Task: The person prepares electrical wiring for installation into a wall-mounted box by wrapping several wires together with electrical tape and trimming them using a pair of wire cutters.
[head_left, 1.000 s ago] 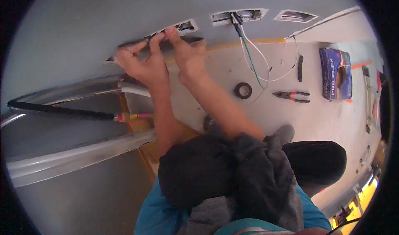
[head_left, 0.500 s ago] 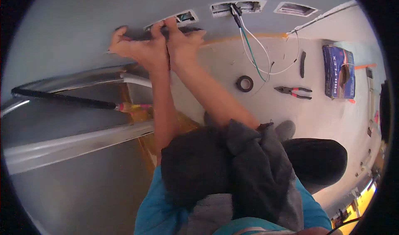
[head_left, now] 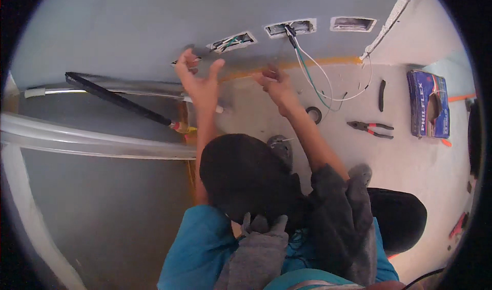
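My left hand (head_left: 201, 85) is up by the grey wall, thumb spread from its loosely bent fingers, with nothing visible in it. Just above and right of it, a rectangular wall box opening (head_left: 233, 42) has white and green wires inside. My right hand (head_left: 278, 90) hangs in front of the wall's foot with its fingers curled together; blur hides what they may hold. Near that hand, a second wall box (head_left: 306, 27) has taped white and green wires (head_left: 302, 59) looping out to the floor. A roll of black tape (head_left: 314, 115) lies beside my right forearm.
Pliers with red and black handles (head_left: 370, 129), a dark slim tool (head_left: 382, 95) and a blue cardboard box (head_left: 428, 104) lie on the pale floor at right. A third wall box (head_left: 353, 23) sits further right. White pipes (head_left: 102, 138) and a black-handled brush (head_left: 120, 103) are at left.
Both hands have come away from the left wall box and moved apart, the right one going right and down. The wires in that box now show. The whole view has shifted slightly.
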`<move>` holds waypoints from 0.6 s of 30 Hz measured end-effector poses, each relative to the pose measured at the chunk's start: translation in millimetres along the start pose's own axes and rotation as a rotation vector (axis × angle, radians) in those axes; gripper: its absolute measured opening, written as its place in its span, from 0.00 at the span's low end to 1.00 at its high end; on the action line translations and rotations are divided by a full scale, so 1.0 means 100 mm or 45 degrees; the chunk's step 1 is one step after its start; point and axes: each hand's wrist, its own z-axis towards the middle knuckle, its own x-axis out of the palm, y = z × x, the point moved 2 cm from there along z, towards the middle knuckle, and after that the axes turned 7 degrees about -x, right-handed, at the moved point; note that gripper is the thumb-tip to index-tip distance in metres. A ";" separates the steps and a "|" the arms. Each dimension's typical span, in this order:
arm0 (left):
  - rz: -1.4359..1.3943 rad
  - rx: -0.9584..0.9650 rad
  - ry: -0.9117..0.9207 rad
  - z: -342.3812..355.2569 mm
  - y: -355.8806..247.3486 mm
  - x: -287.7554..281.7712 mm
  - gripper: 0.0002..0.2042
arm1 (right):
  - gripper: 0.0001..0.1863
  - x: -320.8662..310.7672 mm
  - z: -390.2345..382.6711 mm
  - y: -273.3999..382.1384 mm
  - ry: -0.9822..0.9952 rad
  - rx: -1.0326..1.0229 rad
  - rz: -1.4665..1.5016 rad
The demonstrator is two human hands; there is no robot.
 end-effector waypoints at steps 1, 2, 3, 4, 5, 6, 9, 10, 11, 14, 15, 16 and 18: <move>-0.103 -0.065 0.040 -0.04 -0.05 -0.07 0.25 | 0.38 -0.13 -0.02 0.01 -0.048 -0.111 -0.050; -0.148 -0.193 0.116 -0.04 0.02 -0.20 0.21 | 0.30 -0.23 -0.03 0.03 -0.097 -0.223 -0.099; -0.196 -0.321 0.193 -0.01 0.12 -0.37 0.17 | 0.30 -0.26 -0.06 0.12 -0.109 -0.234 -0.096; -0.221 -0.445 0.222 -0.04 0.11 -0.44 0.15 | 0.23 -0.32 -0.11 0.19 -0.011 -0.153 -0.120; -0.232 -0.560 0.248 -0.01 -0.03 -0.52 0.13 | 0.17 -0.34 -0.17 0.31 0.093 -0.074 -0.129; -0.247 -0.555 0.261 0.04 -0.23 -0.56 0.13 | 0.17 -0.34 -0.20 0.43 0.075 -0.080 -0.135; -0.115 -0.420 0.492 0.28 -1.00 -0.48 0.14 | 0.12 -0.39 -0.30 0.84 0.167 -0.156 -0.300; -0.112 -0.283 0.582 0.31 -1.27 -0.34 0.16 | 0.12 -0.46 -0.35 1.01 0.314 -0.268 -0.390; -0.072 -0.154 0.650 0.36 -1.49 -0.36 0.19 | 0.13 -0.41 -0.43 1.15 0.497 -0.379 -0.456; 0.218 0.156 1.084 0.56 -2.05 -0.14 0.24 | 0.16 -0.81 -0.55 1.58 0.343 -0.684 -0.641; 0.211 0.142 1.116 0.61 -2.16 -0.06 0.24 | 0.17 -0.99 -0.58 1.73 0.221 -0.660 -0.767; 0.259 0.130 1.288 0.60 -2.18 0.04 0.24 | 0.18 -1.18 -0.58 1.75 0.107 -0.607 -0.901; 0.284 0.128 1.470 0.53 -2.29 0.25 0.25 | 0.24 -1.65 -0.51 1.69 0.008 -0.632 -1.111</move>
